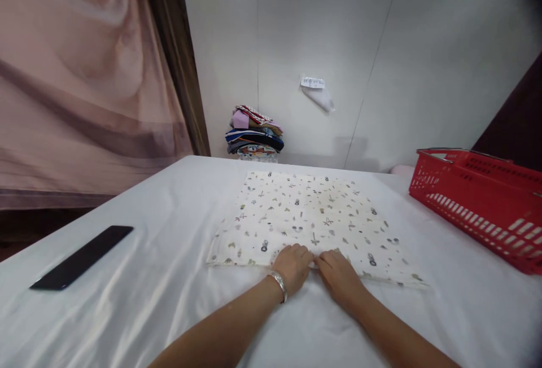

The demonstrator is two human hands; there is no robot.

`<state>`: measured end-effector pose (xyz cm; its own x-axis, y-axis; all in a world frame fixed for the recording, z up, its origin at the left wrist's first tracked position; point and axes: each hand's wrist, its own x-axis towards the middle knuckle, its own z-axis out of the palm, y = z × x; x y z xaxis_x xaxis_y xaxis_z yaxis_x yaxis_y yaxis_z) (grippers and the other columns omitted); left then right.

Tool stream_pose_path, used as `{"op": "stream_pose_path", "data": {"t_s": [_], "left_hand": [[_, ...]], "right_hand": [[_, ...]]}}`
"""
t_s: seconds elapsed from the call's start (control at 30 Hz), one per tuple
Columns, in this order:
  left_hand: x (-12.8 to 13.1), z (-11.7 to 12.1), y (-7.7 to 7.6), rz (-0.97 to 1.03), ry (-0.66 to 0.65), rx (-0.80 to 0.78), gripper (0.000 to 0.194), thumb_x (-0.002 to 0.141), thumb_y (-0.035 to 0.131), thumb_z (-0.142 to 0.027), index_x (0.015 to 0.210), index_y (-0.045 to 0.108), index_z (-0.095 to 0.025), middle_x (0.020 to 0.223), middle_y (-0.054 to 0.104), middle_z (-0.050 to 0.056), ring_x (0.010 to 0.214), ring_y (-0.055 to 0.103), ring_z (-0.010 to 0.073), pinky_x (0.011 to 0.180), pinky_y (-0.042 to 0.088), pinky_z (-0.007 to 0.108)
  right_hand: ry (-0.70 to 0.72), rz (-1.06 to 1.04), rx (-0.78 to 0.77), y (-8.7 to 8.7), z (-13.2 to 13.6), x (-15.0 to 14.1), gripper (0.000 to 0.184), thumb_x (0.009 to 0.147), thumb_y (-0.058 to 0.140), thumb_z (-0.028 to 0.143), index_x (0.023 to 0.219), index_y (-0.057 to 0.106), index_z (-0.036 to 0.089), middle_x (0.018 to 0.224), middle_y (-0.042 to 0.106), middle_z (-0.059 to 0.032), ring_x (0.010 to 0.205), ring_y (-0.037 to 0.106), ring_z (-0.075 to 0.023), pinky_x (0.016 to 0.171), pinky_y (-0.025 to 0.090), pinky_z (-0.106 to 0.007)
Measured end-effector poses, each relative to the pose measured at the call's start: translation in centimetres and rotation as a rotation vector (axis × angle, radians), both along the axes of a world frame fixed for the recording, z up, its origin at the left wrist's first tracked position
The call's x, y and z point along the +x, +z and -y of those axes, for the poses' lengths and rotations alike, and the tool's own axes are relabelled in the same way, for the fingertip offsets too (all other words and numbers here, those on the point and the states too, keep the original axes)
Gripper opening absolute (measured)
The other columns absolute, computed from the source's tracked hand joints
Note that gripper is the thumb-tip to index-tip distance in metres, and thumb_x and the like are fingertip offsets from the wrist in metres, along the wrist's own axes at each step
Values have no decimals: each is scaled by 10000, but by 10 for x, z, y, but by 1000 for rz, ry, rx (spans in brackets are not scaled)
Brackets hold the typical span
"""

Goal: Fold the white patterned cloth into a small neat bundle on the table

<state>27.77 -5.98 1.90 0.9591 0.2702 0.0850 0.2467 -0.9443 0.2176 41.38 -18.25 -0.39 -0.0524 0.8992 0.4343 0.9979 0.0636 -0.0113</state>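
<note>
Our left hand (293, 268) and right hand (337, 275) pinch the near edge of the dotted cloth (305, 215), mid-table (169, 204). White sheet shows all around. The red basket (478, 204) sits right; we can't see inside.

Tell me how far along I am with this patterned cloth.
Done, it seems: the patterned cloth lies spread on the white sheet. In hand: its near edge, with the left hand and right hand close together on it. Left, probably: finishing that edge and letting go.
</note>
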Motion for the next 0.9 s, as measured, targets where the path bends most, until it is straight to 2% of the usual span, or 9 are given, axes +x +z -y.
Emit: {"op": "stream_pose_path", "data": {"t_s": [0.17,0.3,0.43,0.63,0.77,0.9], "left_hand": [[-8,-2,-3,-6,43,89,235,841,425,-105,1003,575,-185,1033,616,71,999,533,226,872,419,388],[-22,-15,-1,-34,105,146,268,837,398,-48,997,569,-179,1035,600,78,1000,517,225,835,406,368],[-48,-33,3,-47,224,200,286,845,382,-29,983,580,-182,1009,600,84,991,521,226,821,395,361],[-92,-50,7,15,343,286,355,839,372,0,1044,593,-188,1098,611,84,1029,528,225,857,389,357],[-104,-53,7,-18,371,320,318,848,371,-11,980,612,-170,1041,627,81,985,541,222,822,398,349],[-106,-56,4,-37,337,322,299,852,383,-18,946,625,-166,970,640,71,940,558,210,800,403,334]], "right_hand": [[-7,35,35,2,1,1,307,876,396,85,968,648,233,806,610,-50,717,534,-200,618,419,-331],[-12,18,49,2,1,-1,336,875,376,72,953,650,251,825,615,-60,720,540,-219,612,431,-347],[-36,-18,4,4,2,-2,349,869,367,66,931,653,256,864,618,-76,739,546,-234,619,440,-359],[-38,-39,-3,4,2,-1,314,877,392,80,921,656,243,854,616,-67,737,536,-217,630,435,-344],[-43,-6,2,-1,2,0,296,887,386,74,901,651,205,859,612,-68,730,513,-192,631,407,-316],[-56,6,-33,0,2,0,272,904,397,73,913,649,176,890,602,-63,771,500,-175,667,376,-295]]}}
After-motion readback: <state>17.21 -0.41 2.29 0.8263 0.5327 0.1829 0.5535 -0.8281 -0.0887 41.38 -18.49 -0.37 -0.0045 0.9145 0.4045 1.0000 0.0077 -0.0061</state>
